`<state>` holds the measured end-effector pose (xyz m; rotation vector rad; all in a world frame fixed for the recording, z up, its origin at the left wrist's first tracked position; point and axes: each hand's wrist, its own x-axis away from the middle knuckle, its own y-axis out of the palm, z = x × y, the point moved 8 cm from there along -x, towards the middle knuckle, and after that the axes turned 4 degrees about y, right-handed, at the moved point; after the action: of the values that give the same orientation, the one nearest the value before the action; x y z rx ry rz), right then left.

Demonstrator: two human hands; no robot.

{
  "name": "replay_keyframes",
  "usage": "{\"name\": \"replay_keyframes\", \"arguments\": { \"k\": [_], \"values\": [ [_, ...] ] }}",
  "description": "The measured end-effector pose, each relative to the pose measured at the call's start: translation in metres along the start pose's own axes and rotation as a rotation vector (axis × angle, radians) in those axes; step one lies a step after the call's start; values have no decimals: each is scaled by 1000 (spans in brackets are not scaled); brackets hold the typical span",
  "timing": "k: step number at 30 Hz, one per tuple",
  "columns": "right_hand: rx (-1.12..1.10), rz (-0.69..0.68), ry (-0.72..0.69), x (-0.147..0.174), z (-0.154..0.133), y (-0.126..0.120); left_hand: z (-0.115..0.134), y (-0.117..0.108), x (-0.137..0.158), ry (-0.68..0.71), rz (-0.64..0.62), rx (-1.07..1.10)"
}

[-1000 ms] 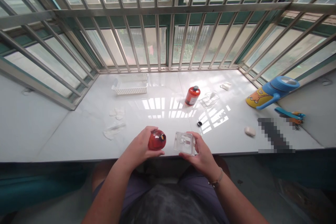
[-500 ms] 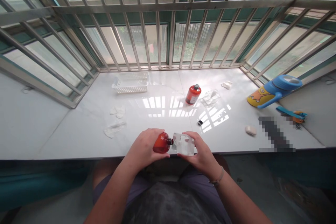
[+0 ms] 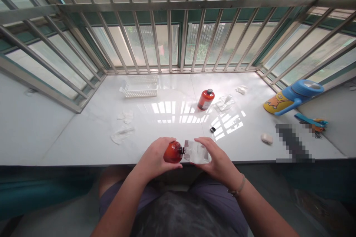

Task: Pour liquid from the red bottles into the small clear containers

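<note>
Bottles held mouth to mouth at the near edge of the surface [image 3: 91, 133], as I read it from my remote station through the head view.

Left: the left hand [image 3: 156, 155] holds the red bottle [image 3: 172, 152], tipped onto its side with its black neck pointing right. Fingers are spread about as wide as the body and curled round it, thumb on the near side; gripping this far back presumably keeps the neck clear.

Right: the right hand [image 3: 218, 158] holds the clear square bottle [image 3: 198, 152], neck turned left. Fingers are bent over its far side, thumb along the near side, gap about the width of the block; flat walls likely make this pinch steady, and the neck end is free of skin.

Necks: in line and very close; I cannot tell whether they touch. Nor can I tell if either bottle rests on the surface.

Surroundings: a small black cap [image 3: 213, 130] lies loose just beyond the right hand, within easy reach. Farther back, a capped red bottle [image 3: 206, 100] stands upright beside a clear packet [image 3: 225, 102], out of the hands' way. A white basket [image 3: 141, 93] sits at back left, crumpled tissue [image 3: 122, 135] nearer on that side. Far right, a blue and yellow tumbler [image 3: 293, 97] stands near the wall, away from both elbows.
</note>
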<state>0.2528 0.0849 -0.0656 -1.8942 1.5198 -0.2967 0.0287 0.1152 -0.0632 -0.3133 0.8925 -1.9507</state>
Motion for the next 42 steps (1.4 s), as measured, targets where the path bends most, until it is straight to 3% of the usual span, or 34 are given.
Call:
{"name": "replay_keyframes", "arguments": {
  "k": [16,42],
  "values": [
    [152,-91,-32,-14,-27,-17,-12,9,3,-102,-8,148],
    [192,-122,-49,-20,-36,-18,-14,9,3,-130,-20,177]
  ]
}}
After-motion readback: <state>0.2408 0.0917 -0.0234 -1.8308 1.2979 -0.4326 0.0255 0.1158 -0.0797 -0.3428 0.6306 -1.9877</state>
